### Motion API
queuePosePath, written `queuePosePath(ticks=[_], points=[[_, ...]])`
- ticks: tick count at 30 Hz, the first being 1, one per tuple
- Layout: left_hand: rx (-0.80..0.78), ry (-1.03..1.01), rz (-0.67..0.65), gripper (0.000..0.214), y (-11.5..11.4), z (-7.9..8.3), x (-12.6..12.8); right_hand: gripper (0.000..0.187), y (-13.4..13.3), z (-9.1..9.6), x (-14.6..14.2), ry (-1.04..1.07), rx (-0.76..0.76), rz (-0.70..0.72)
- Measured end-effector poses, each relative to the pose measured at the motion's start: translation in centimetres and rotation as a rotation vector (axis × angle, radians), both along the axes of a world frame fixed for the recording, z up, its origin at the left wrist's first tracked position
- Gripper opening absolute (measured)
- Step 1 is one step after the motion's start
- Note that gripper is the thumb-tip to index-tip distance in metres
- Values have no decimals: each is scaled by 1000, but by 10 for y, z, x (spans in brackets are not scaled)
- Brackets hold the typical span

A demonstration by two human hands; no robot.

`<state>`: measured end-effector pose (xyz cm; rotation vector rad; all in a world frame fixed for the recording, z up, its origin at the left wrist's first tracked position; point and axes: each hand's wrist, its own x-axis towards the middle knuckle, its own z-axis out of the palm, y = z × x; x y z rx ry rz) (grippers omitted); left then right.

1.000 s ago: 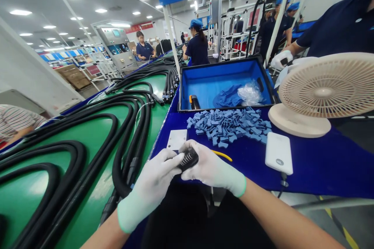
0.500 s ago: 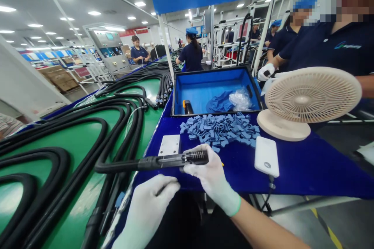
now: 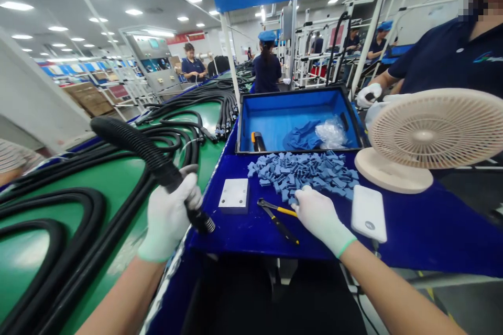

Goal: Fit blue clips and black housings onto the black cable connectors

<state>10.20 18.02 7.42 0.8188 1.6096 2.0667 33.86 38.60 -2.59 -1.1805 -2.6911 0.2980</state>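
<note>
My gloved left hand (image 3: 171, 214) is wrapped around the end of a black corrugated hose (image 3: 133, 146). A spring-like coil shows at the hose's lower tip, over the table's left edge, and the hose slants up to the left. At the near edge of a pile of small blue plastic pieces (image 3: 306, 172) is my gloved right hand (image 3: 320, 217), its fingers curled together. Whether a piece is between its fingertips is hidden. Pliers (image 3: 277, 217) with yellow and black handles lie just left of that hand. A silver metal block (image 3: 234, 194) sits between the hands.
Behind the pile stands a blue bin (image 3: 271, 115) with a black rim. To the right are a beige fan (image 3: 436, 131) and a white power bank (image 3: 368, 213) with a cable. Black hoses (image 3: 78, 209) cover the green surface at left. A co-worker's gloved hand (image 3: 369, 95) is behind the fan.
The hose end has passed from my right hand to my left and swung left, tilting. My right hand has moved right and forward to the blue pieces, uncovering the pliers.
</note>
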Motion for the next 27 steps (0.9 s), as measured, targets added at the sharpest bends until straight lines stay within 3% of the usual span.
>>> queuePosePath(ticks=[3, 7, 10, 14, 20, 23, 27], points=[[8, 142, -18, 33, 34, -1, -22, 11, 2, -12, -4, -15, 2, 15], [-30, 187, -21, 37, 65, -16, -38, 19, 3, -15, -1, 22, -44, 6], [-66, 199, -19, 39, 72, -29, -42, 30, 6, -9, 3, 94, -74, 16], [-118, 225, 15, 39, 72, -42, -42, 26, -1, 13, -3, 257, -165, 137], [-205, 297, 24, 41, 72, -43, -45, 18, -21, 57, -71, 335, -413, 618], [-232, 356, -26, 37, 67, -37, -50, 19, -22, 62, -115, 339, -429, 657], [-252, 407, -45, 34, 62, -35, -57, 31, -18, 52, -158, 368, -473, 643]])
